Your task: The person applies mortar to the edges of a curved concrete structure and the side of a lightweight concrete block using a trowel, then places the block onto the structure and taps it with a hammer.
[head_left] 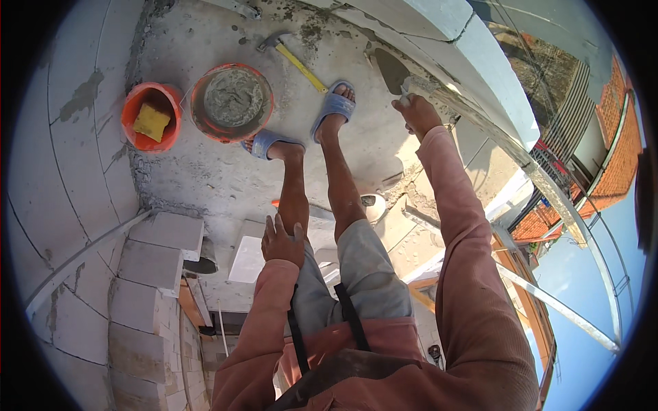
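Observation:
My right hand (418, 115) is closed round the handle of a trowel (392, 71), whose grey, mortar-coloured blade points away toward the foot of the pale block wall (439, 41). My left hand (282, 244) lies over my leg near the knee, fingers spread, holding nothing. Ahead of my left foot stands an orange bucket (267, 113) of wet grey mortar (233, 97). Beside it on the left, a smaller orange bucket (145, 144) has a yellow sponge (151, 122) inside. A hammer (300, 66) with a yellow handle rests on the floor beyond my feet.
Block walls rise on the left (75, 137) and curve along the right. Stacked pale blocks (154, 257) form steps at lower left. Behind my legs lie a white block (248, 253) and a white round container (373, 205). Tiled roofs (606, 178) show beyond the right wall.

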Demonstrator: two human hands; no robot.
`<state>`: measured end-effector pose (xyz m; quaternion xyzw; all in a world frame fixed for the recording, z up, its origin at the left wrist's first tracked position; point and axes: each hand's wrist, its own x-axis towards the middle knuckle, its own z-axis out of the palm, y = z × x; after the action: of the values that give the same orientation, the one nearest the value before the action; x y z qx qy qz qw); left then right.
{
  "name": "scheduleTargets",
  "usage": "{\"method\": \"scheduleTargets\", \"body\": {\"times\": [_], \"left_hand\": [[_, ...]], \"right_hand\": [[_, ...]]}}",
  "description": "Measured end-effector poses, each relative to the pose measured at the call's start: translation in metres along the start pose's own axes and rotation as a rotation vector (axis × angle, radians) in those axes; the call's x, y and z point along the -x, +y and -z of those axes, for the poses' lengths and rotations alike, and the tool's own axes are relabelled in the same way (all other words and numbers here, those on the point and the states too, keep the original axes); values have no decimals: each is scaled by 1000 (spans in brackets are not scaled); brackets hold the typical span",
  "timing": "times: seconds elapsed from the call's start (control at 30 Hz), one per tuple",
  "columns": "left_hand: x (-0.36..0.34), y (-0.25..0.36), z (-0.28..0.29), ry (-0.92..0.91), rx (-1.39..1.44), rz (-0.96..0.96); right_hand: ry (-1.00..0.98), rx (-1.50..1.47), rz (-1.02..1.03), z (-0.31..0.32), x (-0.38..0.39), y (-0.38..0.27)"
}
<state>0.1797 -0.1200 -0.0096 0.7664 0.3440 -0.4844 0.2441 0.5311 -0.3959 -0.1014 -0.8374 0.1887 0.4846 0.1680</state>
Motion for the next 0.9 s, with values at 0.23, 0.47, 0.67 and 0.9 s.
{"method": "scheduleTargets", "body": {"times": [0.23, 0.47, 0.67, 0.9], "left_hand": [[1, 12, 0, 8, 44, 52], [4, 14, -11, 52, 106, 68], [5, 13, -14, 44, 111, 81], [4, 8, -18, 69, 108, 61]], "right_hand": [[245, 403, 595, 85, -68, 5], [-39, 82, 202, 75, -23, -37], [-23, 78, 231, 65, -19, -57], [-68, 158, 300, 55, -47, -55]]}}
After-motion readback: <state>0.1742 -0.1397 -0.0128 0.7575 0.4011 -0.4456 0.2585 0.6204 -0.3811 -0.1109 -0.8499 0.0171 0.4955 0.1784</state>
